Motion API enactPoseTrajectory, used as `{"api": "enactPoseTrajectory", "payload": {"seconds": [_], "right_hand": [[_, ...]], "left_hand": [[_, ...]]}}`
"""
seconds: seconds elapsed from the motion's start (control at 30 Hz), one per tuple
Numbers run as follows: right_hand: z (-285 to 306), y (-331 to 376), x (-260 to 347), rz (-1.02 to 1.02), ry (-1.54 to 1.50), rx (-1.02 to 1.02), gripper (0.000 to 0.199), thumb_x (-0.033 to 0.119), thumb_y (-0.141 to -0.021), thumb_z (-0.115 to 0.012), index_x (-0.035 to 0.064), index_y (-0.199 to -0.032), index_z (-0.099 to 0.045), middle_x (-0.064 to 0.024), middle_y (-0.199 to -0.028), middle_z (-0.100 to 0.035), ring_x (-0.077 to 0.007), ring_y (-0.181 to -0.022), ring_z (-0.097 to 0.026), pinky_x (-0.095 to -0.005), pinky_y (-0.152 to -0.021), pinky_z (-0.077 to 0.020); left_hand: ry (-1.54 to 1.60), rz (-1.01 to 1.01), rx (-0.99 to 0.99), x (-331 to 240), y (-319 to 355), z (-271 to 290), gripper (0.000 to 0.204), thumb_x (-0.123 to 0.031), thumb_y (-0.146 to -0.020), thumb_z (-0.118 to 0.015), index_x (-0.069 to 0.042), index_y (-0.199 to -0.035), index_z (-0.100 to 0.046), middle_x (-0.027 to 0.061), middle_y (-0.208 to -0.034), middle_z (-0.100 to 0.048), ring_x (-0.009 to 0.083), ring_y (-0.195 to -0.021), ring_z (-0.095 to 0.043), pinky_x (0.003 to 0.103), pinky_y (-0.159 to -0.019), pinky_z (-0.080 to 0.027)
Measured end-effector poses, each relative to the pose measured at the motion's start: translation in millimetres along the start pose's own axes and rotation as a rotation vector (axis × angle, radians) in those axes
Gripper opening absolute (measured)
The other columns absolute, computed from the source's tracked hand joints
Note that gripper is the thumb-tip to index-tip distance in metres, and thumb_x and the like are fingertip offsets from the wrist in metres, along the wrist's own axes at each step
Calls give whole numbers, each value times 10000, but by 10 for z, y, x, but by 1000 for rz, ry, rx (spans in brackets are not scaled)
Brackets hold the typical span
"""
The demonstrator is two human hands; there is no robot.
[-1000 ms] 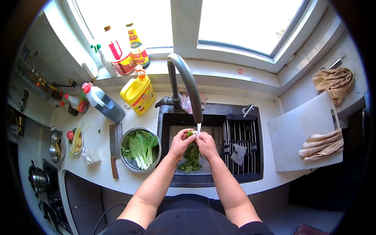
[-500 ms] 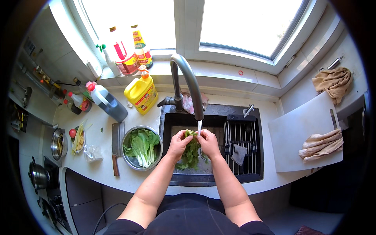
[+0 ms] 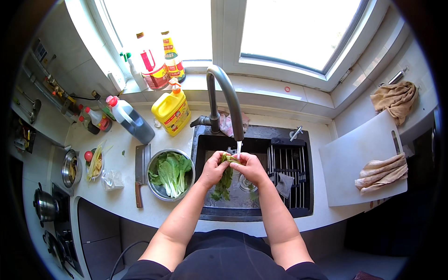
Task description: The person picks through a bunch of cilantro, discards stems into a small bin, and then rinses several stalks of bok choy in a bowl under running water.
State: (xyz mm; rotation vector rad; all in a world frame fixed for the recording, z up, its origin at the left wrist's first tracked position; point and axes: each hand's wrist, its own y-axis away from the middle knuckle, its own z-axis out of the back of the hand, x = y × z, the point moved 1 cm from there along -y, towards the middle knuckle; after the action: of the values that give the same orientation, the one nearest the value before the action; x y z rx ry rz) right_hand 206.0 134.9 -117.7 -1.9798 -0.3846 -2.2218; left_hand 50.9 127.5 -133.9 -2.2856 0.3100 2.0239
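Over the dark sink (image 3: 219, 217), my left hand (image 3: 213, 170) and my right hand (image 3: 252, 169) are close together, fingers closed on the stems of a bunch of leafy green herbs (image 3: 223, 185). The leaves hang below my left hand into the basin. From the curved grey faucet (image 3: 231, 100) a thin stream of water (image 3: 239, 148) runs down at my right hand's fingertips. The fingers partly hide the stems. The drain (image 3: 247, 184) shows below my right hand.
Left of the sink stand a steel bowl of leafy greens (image 3: 170, 173), a cleaver (image 3: 141, 170) and a yellow jug (image 3: 171, 109). A roll-up rack (image 3: 298, 163) with a grey cloth (image 3: 284, 184) covers the sink's right side. A white cutting board (image 3: 343, 158) lies farther right.
Both hands stay at the stems; my right hand has turned inward over them. The herbs hang narrower and farther from the right, baring the drain. The whole view has shifted slightly.
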Motion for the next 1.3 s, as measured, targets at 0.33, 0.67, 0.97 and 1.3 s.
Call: {"api": "enactPoseTrajectory", "payload": {"seconds": [0.33, 0.67, 0.97, 1.3], "right_hand": [[-30, 4, 163, 402, 650, -123, 184, 127, -810, -572, 48, -975, -584, -125, -841, -557, -323, -760, -573, -391, -659, -474], [-23, 23, 419, 322, 1005, -99, 151, 190, -828, -530, 81, -762, -612, -107, -733, -588, -306, -653, -607, -403, -591, -500], [-48, -126, 96, -250, -416, -139, 245, 270, -906, -518, 56, -823, -604, 39, -589, -495, -30, -444, -360, -180, -400, -279], [-57, -94, 162, -125, -326, -59, 127, 131, -769, -701, 14, -798, -664, 15, -729, -623, -30, -633, -512, -207, -567, -414]], "left_hand": [[-448, -94, -39, -105, -82, 26, 202, -59, -825, -612, 5, -1006, -549, 53, -898, -643, 85, -810, -594, 246, -729, -479], [-719, -129, -196, -8, -44, 57, 223, -125, -774, -644, -22, -946, -548, 166, -840, -626, 299, -800, -615, 364, -694, -477], [87, 148, -14, -174, -49, 20, 179, -81, -818, -637, -19, -972, -570, 2, -881, -612, 65, -792, -556, 216, -731, -445], [279, 268, -12, -224, -41, 45, 329, 10, -759, -664, 9, -1041, -496, 74, -919, -612, 136, -824, -605, 250, -749, -491]]}}
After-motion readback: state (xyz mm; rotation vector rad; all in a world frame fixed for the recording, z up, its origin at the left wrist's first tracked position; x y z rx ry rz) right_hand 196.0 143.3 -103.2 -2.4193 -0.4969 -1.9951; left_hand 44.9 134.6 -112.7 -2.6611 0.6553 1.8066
